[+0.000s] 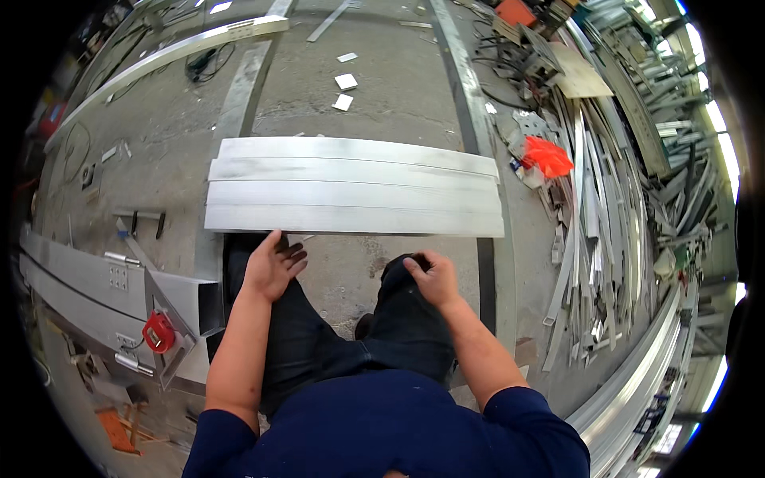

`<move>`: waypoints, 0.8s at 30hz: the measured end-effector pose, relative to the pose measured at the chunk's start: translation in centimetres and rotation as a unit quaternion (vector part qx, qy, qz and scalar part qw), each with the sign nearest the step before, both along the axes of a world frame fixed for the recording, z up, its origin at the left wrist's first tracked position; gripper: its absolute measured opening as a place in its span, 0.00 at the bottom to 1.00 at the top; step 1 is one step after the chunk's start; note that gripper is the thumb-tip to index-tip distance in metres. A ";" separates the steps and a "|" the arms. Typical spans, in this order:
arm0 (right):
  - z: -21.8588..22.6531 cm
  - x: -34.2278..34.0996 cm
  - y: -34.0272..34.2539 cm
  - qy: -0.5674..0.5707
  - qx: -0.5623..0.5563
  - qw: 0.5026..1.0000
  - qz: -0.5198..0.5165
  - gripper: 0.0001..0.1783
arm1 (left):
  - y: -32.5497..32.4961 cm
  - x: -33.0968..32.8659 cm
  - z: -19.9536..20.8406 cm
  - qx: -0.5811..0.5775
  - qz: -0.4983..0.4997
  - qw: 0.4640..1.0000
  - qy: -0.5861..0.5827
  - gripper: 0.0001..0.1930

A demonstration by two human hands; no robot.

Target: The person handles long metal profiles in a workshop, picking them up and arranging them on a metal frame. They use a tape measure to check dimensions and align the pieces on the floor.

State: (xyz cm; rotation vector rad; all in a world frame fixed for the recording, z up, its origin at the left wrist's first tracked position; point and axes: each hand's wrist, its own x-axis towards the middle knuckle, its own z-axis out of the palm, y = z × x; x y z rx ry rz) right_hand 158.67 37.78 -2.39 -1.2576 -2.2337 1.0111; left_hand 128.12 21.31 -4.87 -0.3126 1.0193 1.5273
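Several silvery metal bars (355, 193) lie side by side in front of me, their ends slightly uneven. They span two metal rails, the left rail (243, 92) and the right rail (456, 72). At the bars' near edge, toward their left end, is my left hand (273, 265). Its fingers are apart and hold nothing; the index fingertip meets or nearly meets the edge. My right hand (433, 277) is above my right knee, short of the bars. Its fingers are loosely bent, with a gap by the thumb and nothing visible in it.
At my left is a wide metal beam (72, 275) with hinges and a red tape measure (158, 331). A long pale bar (171, 60) crosses the far left. Metal offcuts (594, 263) and a red plastic bag (547, 156) lie on the right. Small white squares (345, 82) dot the floor ahead.
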 end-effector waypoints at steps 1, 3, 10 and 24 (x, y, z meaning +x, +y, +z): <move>0.3 0.5 -0.3 0.009 -0.008 1.000 -0.005 0.15 | -0.9 0.9 1.3 -0.005 -0.033 0.998 0.044 0.29; -0.4 1.2 -2.1 0.030 -0.016 0.999 -0.003 0.14 | -3.0 2.9 5.2 0.022 -0.123 0.970 0.210 0.30; -2.0 3.3 -6.3 0.070 -0.034 0.997 0.001 0.10 | -12.3 2.8 16.6 -0.094 -0.212 0.659 0.715 0.22; 1.5 1.7 -6.5 0.099 -0.006 0.994 0.042 0.09 | -20.7 -4.9 20.4 -0.452 -0.206 0.541 0.679 0.39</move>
